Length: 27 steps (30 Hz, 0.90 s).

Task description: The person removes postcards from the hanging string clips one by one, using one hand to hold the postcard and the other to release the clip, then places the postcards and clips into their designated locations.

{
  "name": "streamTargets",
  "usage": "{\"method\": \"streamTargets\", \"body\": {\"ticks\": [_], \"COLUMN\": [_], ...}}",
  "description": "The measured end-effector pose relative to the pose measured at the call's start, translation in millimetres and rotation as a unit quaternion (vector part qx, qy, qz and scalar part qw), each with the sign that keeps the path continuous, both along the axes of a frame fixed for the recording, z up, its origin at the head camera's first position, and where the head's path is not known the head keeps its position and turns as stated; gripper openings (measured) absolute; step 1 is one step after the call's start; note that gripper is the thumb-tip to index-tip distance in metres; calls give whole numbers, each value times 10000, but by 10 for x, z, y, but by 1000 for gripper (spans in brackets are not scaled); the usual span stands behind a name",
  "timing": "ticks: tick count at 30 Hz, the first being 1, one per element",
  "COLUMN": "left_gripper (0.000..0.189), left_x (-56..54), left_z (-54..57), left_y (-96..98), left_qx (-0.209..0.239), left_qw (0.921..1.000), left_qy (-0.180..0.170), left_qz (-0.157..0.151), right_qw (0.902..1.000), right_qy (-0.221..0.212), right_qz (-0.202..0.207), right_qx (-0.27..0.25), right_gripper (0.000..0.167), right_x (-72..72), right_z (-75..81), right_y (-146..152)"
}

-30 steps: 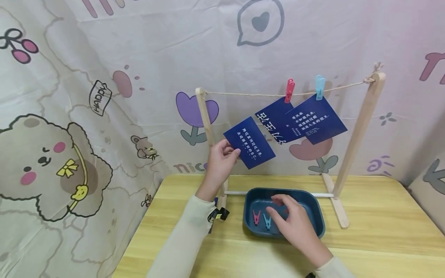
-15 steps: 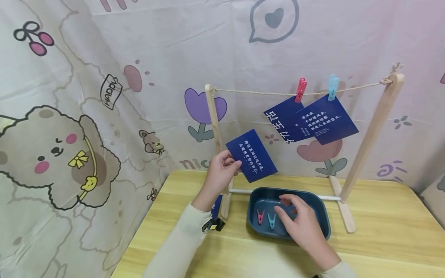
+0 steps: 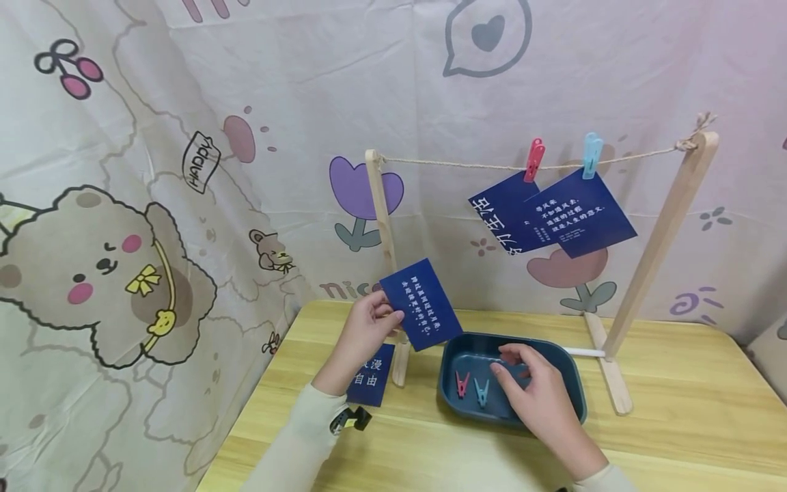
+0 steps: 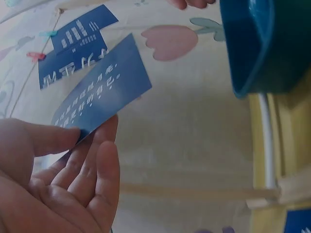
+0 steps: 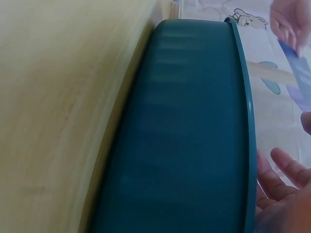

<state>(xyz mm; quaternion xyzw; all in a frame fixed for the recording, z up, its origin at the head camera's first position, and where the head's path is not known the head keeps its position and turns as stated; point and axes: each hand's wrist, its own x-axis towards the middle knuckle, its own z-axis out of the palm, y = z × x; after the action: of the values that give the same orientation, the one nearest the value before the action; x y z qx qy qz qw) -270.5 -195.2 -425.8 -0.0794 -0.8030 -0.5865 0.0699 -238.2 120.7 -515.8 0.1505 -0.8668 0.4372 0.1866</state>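
My left hand (image 3: 367,328) pinches a blue card with white writing (image 3: 421,305) by its left edge, thumb in front and fingers behind, as the left wrist view shows. The card is tilted in the air, left of the basin and below the rope. My right hand (image 3: 541,396) hovers over the right part of a dark teal basin (image 3: 578,383), fingers loosely bent with nothing between them. In the basin lie a red clothespin (image 3: 462,385) and a blue clothespin (image 3: 481,392). Another blue card (image 3: 376,383) lies on the table, partly covered by my left wrist.
A rope (image 3: 443,163) runs between two wooden posts (image 3: 660,246). On it, a red clothespin (image 3: 534,160) and a light blue clothespin (image 3: 592,156) hold two overlapping blue cards (image 3: 578,219). A white rod (image 3: 584,352) joins the stand's feet behind the basin. A printed cloth hangs behind.
My left hand has moved down and to the left with the card, away from the hanging cards. More of the card on the table shows. My right hand stays over the basin.
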Motion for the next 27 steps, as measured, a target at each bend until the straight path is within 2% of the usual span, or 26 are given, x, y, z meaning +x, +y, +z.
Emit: {"method": "streamTargets", "body": {"ticks": [10, 14, 18, 22, 27], "left_gripper": [32, 29, 23, 27, 18], "left_x": [137, 163, 205, 245, 246], "left_z": [-187, -288, -361, -428, -534], "left_y": [-439, -591, -722, -848, -989], "left_qx": [-323, -472, -626, -733, -879], "left_qw": [9983, 9966, 9942, 9923, 9900], "left_qy": [-456, -629, -854, -986, -1088], "left_qz": [-179, -262, -171, -133, -161], "right_qw": [10000, 10000, 10000, 10000, 10000], "right_qy": [-70, -53, -62, -73, -43], "right_qz": [1, 40, 40, 14, 31], "right_qx": [0, -55, -25, -8, -22], "right_gripper": [22, 19, 18, 17, 17], "right_x": [10, 22, 10, 1, -11], "right_z": [3, 20, 25, 15, 12], "right_y": [16, 28, 23, 15, 17]}}
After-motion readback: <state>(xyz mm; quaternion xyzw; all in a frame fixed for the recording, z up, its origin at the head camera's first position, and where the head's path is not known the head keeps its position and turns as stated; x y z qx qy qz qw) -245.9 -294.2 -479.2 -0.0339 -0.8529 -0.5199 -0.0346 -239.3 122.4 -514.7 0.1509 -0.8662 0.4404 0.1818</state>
